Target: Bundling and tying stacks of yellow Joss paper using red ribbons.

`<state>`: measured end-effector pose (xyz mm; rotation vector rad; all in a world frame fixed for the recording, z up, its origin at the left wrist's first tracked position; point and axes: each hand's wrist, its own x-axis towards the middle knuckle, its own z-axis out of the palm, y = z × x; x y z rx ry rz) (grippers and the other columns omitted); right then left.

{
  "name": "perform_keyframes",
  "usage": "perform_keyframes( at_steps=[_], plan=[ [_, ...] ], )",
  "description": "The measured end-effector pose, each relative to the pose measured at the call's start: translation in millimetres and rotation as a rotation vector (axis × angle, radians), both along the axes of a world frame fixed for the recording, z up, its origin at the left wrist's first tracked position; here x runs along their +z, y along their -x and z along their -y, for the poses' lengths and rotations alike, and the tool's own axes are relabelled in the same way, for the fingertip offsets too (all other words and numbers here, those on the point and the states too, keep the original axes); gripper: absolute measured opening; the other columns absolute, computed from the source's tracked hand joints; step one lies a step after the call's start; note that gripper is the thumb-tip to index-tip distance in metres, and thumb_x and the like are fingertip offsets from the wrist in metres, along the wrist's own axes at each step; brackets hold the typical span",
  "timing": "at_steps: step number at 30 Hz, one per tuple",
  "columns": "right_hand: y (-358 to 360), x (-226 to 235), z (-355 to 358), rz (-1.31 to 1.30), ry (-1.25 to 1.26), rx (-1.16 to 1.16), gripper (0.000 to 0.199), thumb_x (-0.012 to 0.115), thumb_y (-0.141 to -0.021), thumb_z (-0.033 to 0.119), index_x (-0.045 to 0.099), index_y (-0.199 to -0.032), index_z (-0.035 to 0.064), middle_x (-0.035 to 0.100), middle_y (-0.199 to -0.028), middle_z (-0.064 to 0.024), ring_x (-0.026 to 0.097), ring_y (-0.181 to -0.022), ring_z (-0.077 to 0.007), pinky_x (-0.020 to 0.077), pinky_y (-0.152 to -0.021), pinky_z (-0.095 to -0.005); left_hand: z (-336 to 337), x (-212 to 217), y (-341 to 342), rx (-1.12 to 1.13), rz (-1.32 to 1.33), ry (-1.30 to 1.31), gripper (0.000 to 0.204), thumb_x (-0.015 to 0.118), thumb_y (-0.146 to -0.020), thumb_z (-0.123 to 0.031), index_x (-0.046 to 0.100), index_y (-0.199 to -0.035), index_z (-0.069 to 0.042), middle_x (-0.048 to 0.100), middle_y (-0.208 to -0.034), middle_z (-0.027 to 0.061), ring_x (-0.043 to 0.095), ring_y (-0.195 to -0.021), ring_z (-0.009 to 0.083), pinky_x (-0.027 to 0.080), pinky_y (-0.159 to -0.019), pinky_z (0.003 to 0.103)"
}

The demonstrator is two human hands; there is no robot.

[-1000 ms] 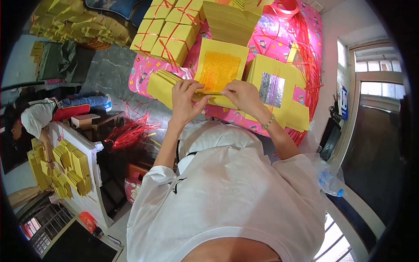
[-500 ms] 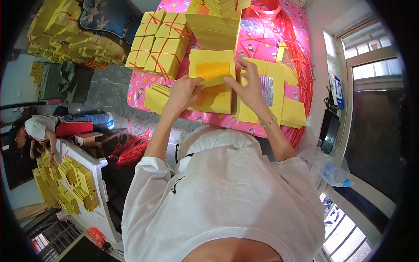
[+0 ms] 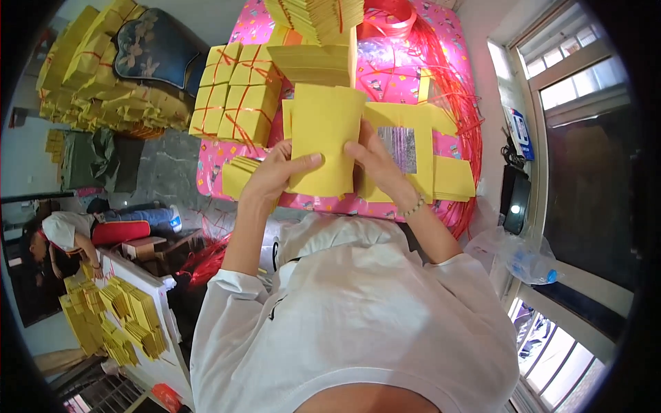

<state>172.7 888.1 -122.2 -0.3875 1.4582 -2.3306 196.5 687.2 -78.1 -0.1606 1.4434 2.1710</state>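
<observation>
Both hands hold a yellow paper packet by its sides, its plain face showing and its surface slightly bowed. My left hand grips its left edge, thumb lying on the front. On the right edge my right hand is closed the same way, thumb in front and fingers behind. Part of another yellow sheet peeks out behind the packet's left side. To the right of my right hand lie yellow sheets with a silver patch. Beyond the packet, a block of yellow paper stands upright.
Yellow bundles tied with red ribbon stand at the left of the pink patterned table. Red strings hang along its right edge. More yellow stacks lie at both front corners. At left, a person leans by a white table.
The orange patch on the paper is covered now, and a plain yellow face shows. My hands have moved from the paper's middle to its two side edges. The view has shifted slightly.
</observation>
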Motion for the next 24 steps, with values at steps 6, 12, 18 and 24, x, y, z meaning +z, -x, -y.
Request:
perform_keyframes(
  at_steps=[6, 12, 18, 24],
  plan=[
    [-10.9, 15.3, -7.0, -0.037, -0.058, -0.022, 0.075, 0.063, -0.083, 0.026, 0.022, -0.138, -0.0023, 0.036, -0.136, -0.0126, 0.034, -0.127, -0.0195, 0.027, -0.106, -0.0322, -17.4, -0.8, -1.5, -0.131, -0.064, -0.123, 0.056, 0.068, -0.079, -0.006, 0.043, -0.128, 0.003, 0.055, -0.12, 0.0114, 0.054, -0.11, 0.0191, 0.045, -0.092, 0.031],
    [-14.6, 9.5, -8.8, -0.134, -0.26, -0.147, 0.086, 0.072, -0.077, 0.023, 0.018, -0.139, -0.003, 0.038, -0.132, -0.0151, 0.04, -0.123, -0.0208, 0.0358, -0.101, -0.0339, -19.3, -12.4, -9.2, -0.091, 0.003, -0.171, 0.053, 0.066, -0.083, -0.013, 0.043, -0.129, 0.001, 0.054, -0.12, 0.0105, 0.053, -0.111, 0.0201, 0.045, -0.092, 0.034],
    [-17.2, 23.7, -3.1, -0.271, -0.332, -0.27, 0.08, 0.074, -0.076, 0.025, 0.027, -0.134, -0.0035, 0.043, -0.127, -0.0155, 0.045, -0.117, -0.0209, 0.0406, -0.096, -0.0337, -24.1, -24.9, -13.6, -0.034, 0.03, -0.261, 0.049, 0.063, -0.087, -0.018, 0.043, -0.129, -0.002, 0.053, -0.121, 0.0082, 0.052, -0.112, 0.0208, 0.045, -0.092, 0.034],
    [-21.6, 32.7, -3.5, -0.178, -0.351, -0.113, 0.073, 0.073, -0.076, 0.025, 0.033, -0.13, -0.004, 0.051, -0.118, -0.0144, 0.051, -0.11, -0.0198, 0.0436, -0.091, -0.0322, -9.6, -30.1, -17.8, -0.107, -0.114, -0.174, 0.052, 0.067, -0.083, -0.017, 0.045, -0.128, -0.002, 0.055, -0.12, 0.0079, 0.051, -0.112, 0.0191, 0.044, -0.092, 0.033]
  ],
)
